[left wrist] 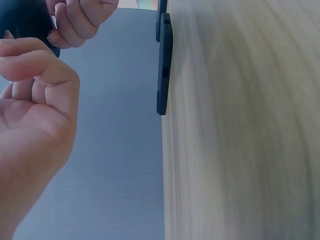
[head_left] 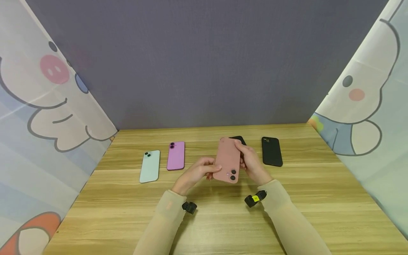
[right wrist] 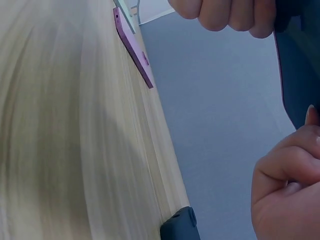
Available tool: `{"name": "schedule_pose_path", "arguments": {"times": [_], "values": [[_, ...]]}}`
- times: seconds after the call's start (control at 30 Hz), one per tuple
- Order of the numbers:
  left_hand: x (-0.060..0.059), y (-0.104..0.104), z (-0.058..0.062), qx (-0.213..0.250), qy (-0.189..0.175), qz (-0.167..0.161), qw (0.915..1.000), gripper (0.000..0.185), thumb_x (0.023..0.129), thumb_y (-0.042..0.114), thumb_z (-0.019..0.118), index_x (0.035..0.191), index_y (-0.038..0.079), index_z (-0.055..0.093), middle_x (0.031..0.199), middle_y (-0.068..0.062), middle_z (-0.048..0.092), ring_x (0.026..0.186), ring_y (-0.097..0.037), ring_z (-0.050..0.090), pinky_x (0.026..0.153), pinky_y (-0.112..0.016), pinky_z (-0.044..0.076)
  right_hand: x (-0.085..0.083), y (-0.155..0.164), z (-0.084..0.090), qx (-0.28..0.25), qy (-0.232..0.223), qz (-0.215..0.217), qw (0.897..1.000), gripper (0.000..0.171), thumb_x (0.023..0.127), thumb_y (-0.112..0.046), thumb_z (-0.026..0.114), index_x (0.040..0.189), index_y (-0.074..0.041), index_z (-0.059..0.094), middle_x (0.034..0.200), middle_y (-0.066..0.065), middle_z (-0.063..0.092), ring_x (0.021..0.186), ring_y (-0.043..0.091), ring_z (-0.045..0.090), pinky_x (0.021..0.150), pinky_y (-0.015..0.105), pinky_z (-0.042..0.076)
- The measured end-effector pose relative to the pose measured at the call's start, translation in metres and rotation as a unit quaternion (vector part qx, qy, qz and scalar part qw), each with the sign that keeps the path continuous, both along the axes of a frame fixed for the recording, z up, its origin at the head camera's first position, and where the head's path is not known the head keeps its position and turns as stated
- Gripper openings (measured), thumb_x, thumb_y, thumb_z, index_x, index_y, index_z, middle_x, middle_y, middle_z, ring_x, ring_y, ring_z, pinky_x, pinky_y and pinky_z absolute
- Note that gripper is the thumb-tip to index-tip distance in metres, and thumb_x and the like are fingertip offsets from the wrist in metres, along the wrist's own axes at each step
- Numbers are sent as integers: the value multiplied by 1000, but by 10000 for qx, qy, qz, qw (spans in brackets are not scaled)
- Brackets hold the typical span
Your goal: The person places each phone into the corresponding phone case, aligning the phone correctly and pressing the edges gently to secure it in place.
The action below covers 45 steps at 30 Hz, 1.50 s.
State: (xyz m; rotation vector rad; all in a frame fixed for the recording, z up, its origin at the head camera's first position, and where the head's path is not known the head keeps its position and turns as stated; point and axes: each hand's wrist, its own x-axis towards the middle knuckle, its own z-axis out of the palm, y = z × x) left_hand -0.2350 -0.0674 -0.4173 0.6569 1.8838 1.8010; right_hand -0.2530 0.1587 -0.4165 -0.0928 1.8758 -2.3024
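Observation:
Both hands hold a pink phone (head_left: pixel 227 160) above the middle of the wooden table (head_left: pixel 127 209), its back with two camera lenses facing up. My left hand (head_left: pixel 199 172) grips its left edge with curled fingers (left wrist: pixel 35 70). My right hand (head_left: pixel 250 161) grips the right edge, thumb on the back. In the right wrist view the phone's dark screen side (right wrist: pixel 300 60) shows between the two hands. A black case (head_left: pixel 239 139) lies partly hidden behind the phone.
On the table lie a pale green phone (head_left: pixel 150 165), a purple phone (head_left: pixel 176 155) and a second black case (head_left: pixel 271 151), seen edge-on as the black case (left wrist: pixel 164 60). Cartoon-print curtains flank the table; a grey wall stands behind.

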Motion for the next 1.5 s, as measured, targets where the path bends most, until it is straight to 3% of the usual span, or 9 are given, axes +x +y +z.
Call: {"name": "schedule_pose_path", "arguments": {"times": [0.33,0.63,1.07,1.3,1.5], "values": [[-1,-3,-1,45,-67,-105,9999,21,98,24,63,84,9,61,71,1,53,62,-14,45,61,-30,37,0,0,-2,-84,-90,-11,9999,54,105,-46,52,60,-18,52,50,-5,41,41,8,35,44,23,28],[-2,-4,1,-79,-88,-411,9991,19,98,24,63,85,10,64,71,1,53,61,-14,44,60,-31,36,-2,5,-3,74,-17,-104,9999,53,105,-50,51,63,-18,56,49,-5,47,40,8,37,43,23,30],[-4,-9,1,102,-142,-300,9994,16,97,22,61,85,12,65,71,3,55,61,-14,43,61,-30,38,-2,7,-4,-71,173,324,9993,58,108,-47,45,59,-16,45,47,-5,34,38,9,29,45,29,23],[-9,-13,-2,406,-288,-146,9987,19,97,16,57,81,16,67,68,6,57,58,-14,41,59,-28,35,-3,7,-6,-333,144,573,9977,54,108,-42,48,60,-16,47,50,-5,36,38,8,32,50,35,16],[-10,-17,-2,766,-369,-223,9961,21,96,13,54,81,17,69,66,7,60,54,-13,39,56,-27,32,-4,11,-7,-250,212,977,9947,54,109,-41,47,61,-16,52,49,-5,36,38,8,35,45,27,26]]}}
